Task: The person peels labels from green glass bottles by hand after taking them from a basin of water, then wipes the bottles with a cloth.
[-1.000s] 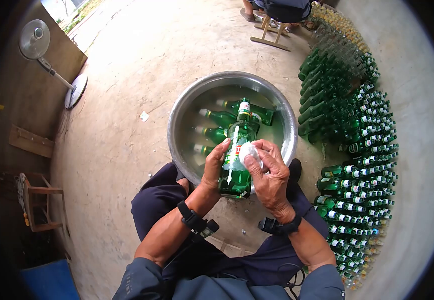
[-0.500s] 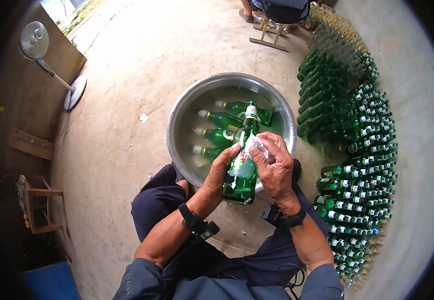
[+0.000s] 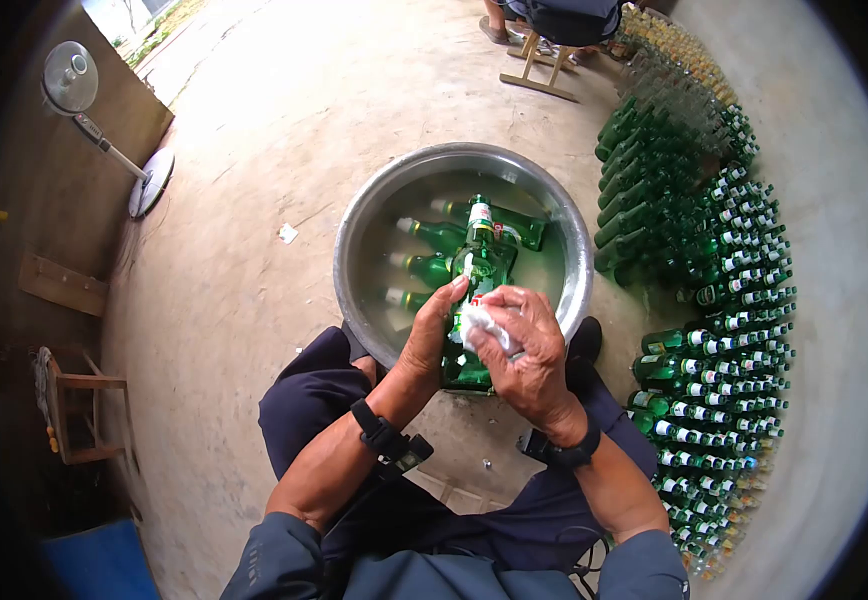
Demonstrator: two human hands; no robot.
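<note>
A green glass bottle (image 3: 490, 262) with a white neck label leans over the near rim of the metal basin, its neck pointing away from me. My left hand (image 3: 433, 328) is closed round its left side, thumb on the front. In my right hand (image 3: 531, 350), the fingers pinch a wet white wad (image 3: 484, 328), paper or cloth, pressed on the bottle's front label, which it partly covers. Several more green bottles (image 3: 436, 235) lie in cloudy water in the basin (image 3: 356, 215).
Rows of green bottles (image 3: 719, 350) fill the floor along the right wall. Another person sits on a wooden-legged seat (image 3: 539, 75) at the top. A standing fan (image 3: 114, 150) and a small wooden stool (image 3: 92, 383) are on the left.
My right hand has moved left and down across the label with the white wad. The bottle has shifted slightly left and stands more in line with me.
</note>
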